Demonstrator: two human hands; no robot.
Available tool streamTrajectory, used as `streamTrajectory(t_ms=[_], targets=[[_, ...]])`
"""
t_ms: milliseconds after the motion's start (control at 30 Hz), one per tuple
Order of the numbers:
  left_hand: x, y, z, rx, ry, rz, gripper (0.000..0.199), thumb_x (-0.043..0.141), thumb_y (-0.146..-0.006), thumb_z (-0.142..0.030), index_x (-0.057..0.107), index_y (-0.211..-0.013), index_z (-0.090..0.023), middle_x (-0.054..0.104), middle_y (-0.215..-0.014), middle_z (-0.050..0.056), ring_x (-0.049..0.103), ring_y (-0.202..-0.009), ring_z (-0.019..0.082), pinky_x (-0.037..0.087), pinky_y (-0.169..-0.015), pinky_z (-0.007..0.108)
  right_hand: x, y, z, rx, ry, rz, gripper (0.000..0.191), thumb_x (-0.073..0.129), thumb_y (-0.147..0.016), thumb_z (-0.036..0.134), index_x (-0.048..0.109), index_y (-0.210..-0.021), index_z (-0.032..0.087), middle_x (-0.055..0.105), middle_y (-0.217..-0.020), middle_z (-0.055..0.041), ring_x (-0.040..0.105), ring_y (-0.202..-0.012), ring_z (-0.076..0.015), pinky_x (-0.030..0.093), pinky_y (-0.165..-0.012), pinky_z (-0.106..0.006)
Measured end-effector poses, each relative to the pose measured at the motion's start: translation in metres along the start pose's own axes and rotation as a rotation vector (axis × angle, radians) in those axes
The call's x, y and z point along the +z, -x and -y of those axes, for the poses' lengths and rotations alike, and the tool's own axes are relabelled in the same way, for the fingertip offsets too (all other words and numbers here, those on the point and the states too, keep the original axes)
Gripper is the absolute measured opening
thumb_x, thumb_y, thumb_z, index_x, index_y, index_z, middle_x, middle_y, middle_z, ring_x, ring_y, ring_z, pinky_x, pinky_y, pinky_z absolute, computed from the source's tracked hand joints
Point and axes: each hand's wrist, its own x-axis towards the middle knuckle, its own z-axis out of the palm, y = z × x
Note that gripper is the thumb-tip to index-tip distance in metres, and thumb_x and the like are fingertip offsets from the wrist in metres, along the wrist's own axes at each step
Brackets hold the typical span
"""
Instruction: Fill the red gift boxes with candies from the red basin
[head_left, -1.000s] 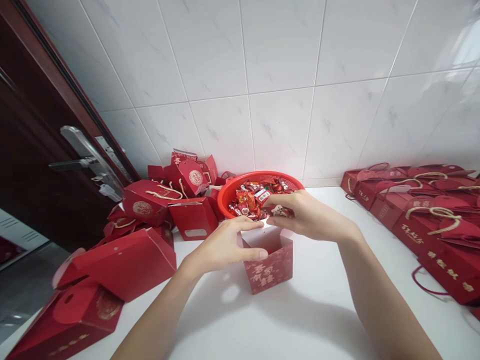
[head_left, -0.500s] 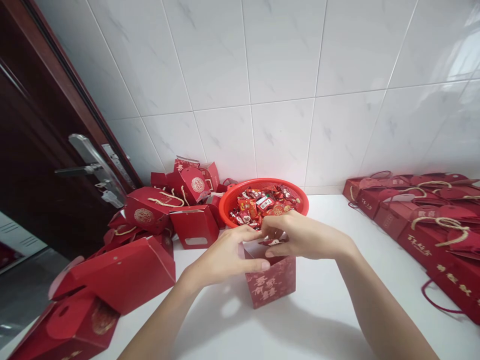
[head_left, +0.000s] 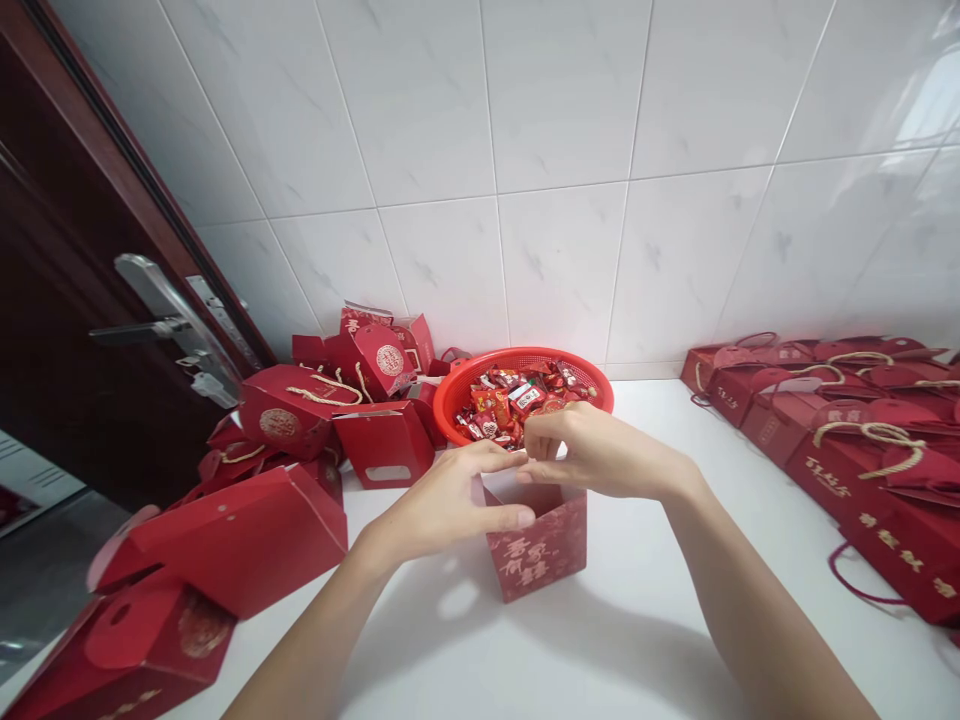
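Note:
An open-topped red box (head_left: 538, 548) with pale lettering stands upright on the white table, in front of a red basket (head_left: 604, 402) of wrapped candies (head_left: 493, 405). My left hand (head_left: 455, 497) grips the box at its left rim, thumb at the front and fingers at the back. Over the box's back right edge is my right hand (head_left: 596, 452), its fingers curled together. Whether anything sits between those fingertips is hidden. Part of the box's inside shows dark below the hands; its bottom cannot be seen.
Several red boxes (head_left: 251, 540) lie piled on the left, some with rope handles. Rows of closed red boxes (head_left: 847, 455) stand at the right. Behind is a tiled wall (head_left: 562, 240); a dark door with a metal handle (head_left: 154, 330) is at the left.
My right hand has risen slightly, and its fingers have drawn together. The wrapped candy seen beneath it at the box opening no longer shows. The view has shifted a little.

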Motion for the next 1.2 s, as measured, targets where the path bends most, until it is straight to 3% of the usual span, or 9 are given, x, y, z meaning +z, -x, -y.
streamTrajectory(t_ms=[200,333,467,533,667,767,933,1067,1200], targets=[[0.000,0.000,-0.005,0.011,-0.060,0.030,0.046,0.070,-0.083,-0.042,0.066,-0.129,-0.036,0.067,-0.124,0.003,0.061,-0.112,0.026,0.047,-0.099,0.039,-0.011,0.007,-0.006,0.021,-0.018,-0.056,0.021,0.058,-0.093,0.039,0.062,-0.089,0.018,0.067,-0.082,-0.0035,0.058,-0.070,-0.0146,0.037,-0.060,-0.026],[-0.002,0.001,-0.008,0.063,-0.188,0.004,0.036,0.062,-0.090,-0.044,0.071,-0.122,-0.033,0.069,-0.112,0.004,0.064,-0.100,0.024,0.050,-0.091,0.036,-0.018,0.012,-0.016,0.026,0.011,0.006,0.039,0.067,-0.085,0.048,0.063,-0.109,0.019,0.069,-0.099,-0.0078,0.062,-0.086,-0.0211,0.044,-0.069,-0.029],[-0.008,0.006,-0.007,0.104,-0.274,0.073,0.052,0.070,-0.083,-0.048,0.063,-0.133,-0.034,0.067,-0.124,0.004,0.063,-0.110,0.028,0.050,-0.095,0.039,-0.019,0.014,-0.023,0.062,0.035,0.099,0.064,0.078,-0.074,0.045,0.056,-0.129,0.021,0.065,-0.120,-0.0102,0.059,-0.108,-0.0269,0.047,-0.081,-0.032],[-0.011,0.007,-0.005,0.102,-0.283,0.090,0.061,0.071,-0.081,-0.044,0.055,-0.140,-0.036,0.063,-0.135,0.003,0.059,-0.121,0.031,0.048,-0.101,0.042,-0.018,0.012,-0.024,0.091,0.036,0.141,0.066,0.078,-0.073,0.037,0.054,-0.133,0.022,0.063,-0.123,-0.0099,0.058,-0.109,-0.0264,0.047,-0.080,-0.031],[-0.011,0.003,0.001,0.067,-0.221,0.011,0.067,0.066,-0.084,-0.035,0.044,-0.148,-0.034,0.053,-0.149,0.002,0.051,-0.133,0.031,0.043,-0.109,0.043,-0.012,0.003,-0.025,0.115,0.030,0.185,0.027,0.065,-0.080,0.018,0.064,-0.107,0.020,0.066,-0.097,-0.0046,0.059,-0.081,-0.0174,0.041,-0.062,-0.025],[-0.007,-0.005,0.005,0.058,-0.215,-0.053,0.052,0.061,-0.085,-0.028,0.056,-0.137,-0.029,0.061,-0.139,0.003,0.058,-0.124,0.028,0.047,-0.103,0.039,-0.006,-0.005,-0.030,0.104,0.042,0.125,0.009,0.058,-0.081,0.011,0.062,-0.084,0.018,0.061,-0.080,-0.0004,0.050,-0.067,-0.0124,0.033,-0.057,-0.025],[-0.004,-0.013,0.012,0.114,-0.273,-0.068,0.012,0.055,-0.088,-0.024,0.066,-0.094,-0.022,0.072,-0.096,0.001,0.065,-0.085,0.018,0.050,-0.078,0.029,-0.004,-0.008,-0.037,0.052,0.014,0.110,0.012,0.060,-0.085,0.020,0.056,-0.074,0.018,0.055,-0.072,0.0018,0.044,-0.063,-0.0106,0.030,-0.056,-0.025],[-0.005,-0.013,0.011,0.136,-0.277,-0.061,0.009,0.056,-0.087,-0.025,0.065,-0.086,-0.022,0.071,-0.090,0.001,0.062,-0.080,0.017,0.047,-0.074,0.028,-0.006,-0.008,-0.038,0.060,-0.020,0.153,0.026,0.060,-0.089,0.038,0.053,-0.074,0.018,0.052,-0.071,0.0021,0.043,-0.062,-0.0100,0.029,-0.054,-0.024],[-0.006,-0.011,0.007,0.114,-0.272,-0.050,0.012,0.062,-0.083,-0.031,0.067,-0.088,-0.022,0.071,-0.089,0.001,0.063,-0.080,0.019,0.048,-0.074,0.029,-0.004,-0.011,-0.039,0.102,-0.027,0.161,0.020,0.056,-0.090,0.025,0.052,-0.071,0.018,0.052,-0.069,0.0029,0.043,-0.062,-0.0097,0.029,-0.055,-0.024]])
